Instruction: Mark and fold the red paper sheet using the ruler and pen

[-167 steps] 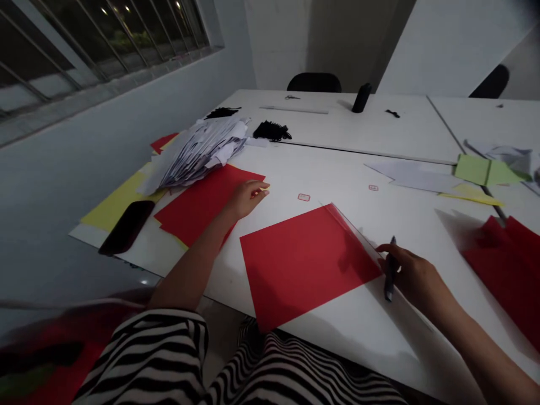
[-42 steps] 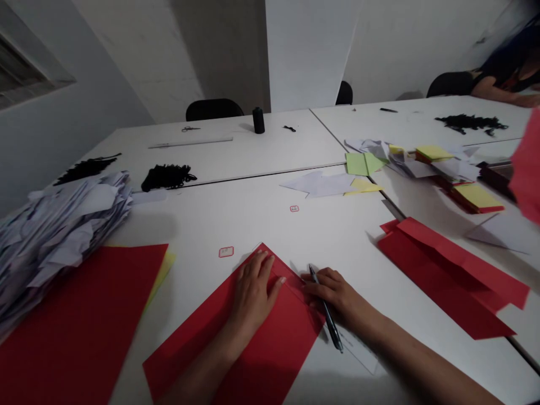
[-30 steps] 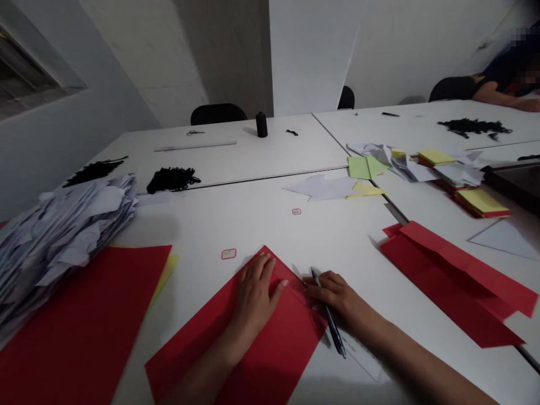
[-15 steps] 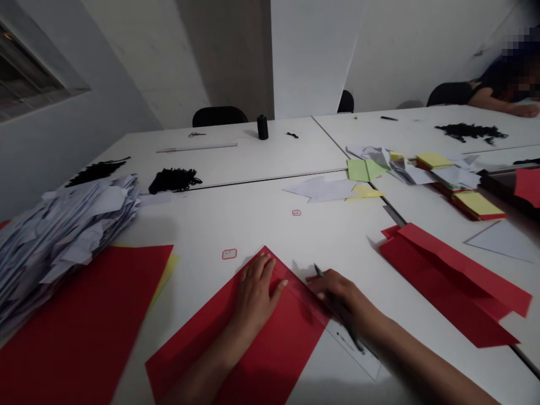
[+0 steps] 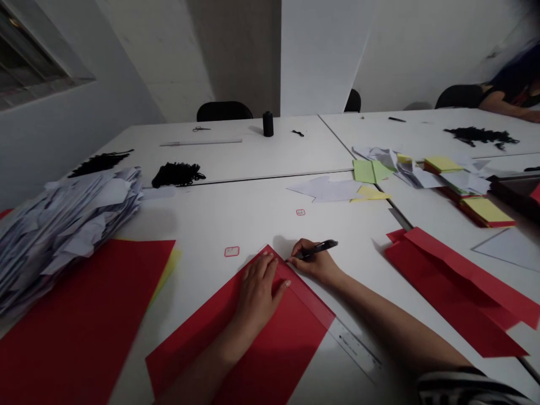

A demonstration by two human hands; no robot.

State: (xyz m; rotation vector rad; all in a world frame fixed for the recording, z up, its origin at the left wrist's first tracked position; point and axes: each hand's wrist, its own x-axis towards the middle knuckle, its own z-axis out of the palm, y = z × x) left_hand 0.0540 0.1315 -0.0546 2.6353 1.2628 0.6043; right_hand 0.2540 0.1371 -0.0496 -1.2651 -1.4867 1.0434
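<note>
My left hand point(image 5: 258, 292) lies flat with fingers spread on a red sheet of paper point(image 5: 291, 349), near its far corner. A clear ruler point(image 5: 356, 351) runs along the sheet's right edge and sticks out past its near right corner; its far end is close to my left fingertips. My right hand point(image 5: 316, 261) is closed around a black pen point(image 5: 323, 247), whose tip touches down at the right edge of the red sheet beside the ruler. The pen's back end leans to the right.
On the left are a heap of white paper scraps point(image 5: 88, 219) and another red sheet point(image 5: 97, 315). Folded red paper point(image 5: 455, 292) lies on the right. Farther back stand a black thread spool point(image 5: 268, 124), black cord bundles point(image 5: 177, 175) and yellow paper stacks point(image 5: 485, 211). Another person's arm point(image 5: 508, 106) rests far right.
My right hand has moved up along the ruler toward the sheet's far corner, and the pen has swung round so its tip meets the sheet's edge. My left hand stays on the sheet.
</note>
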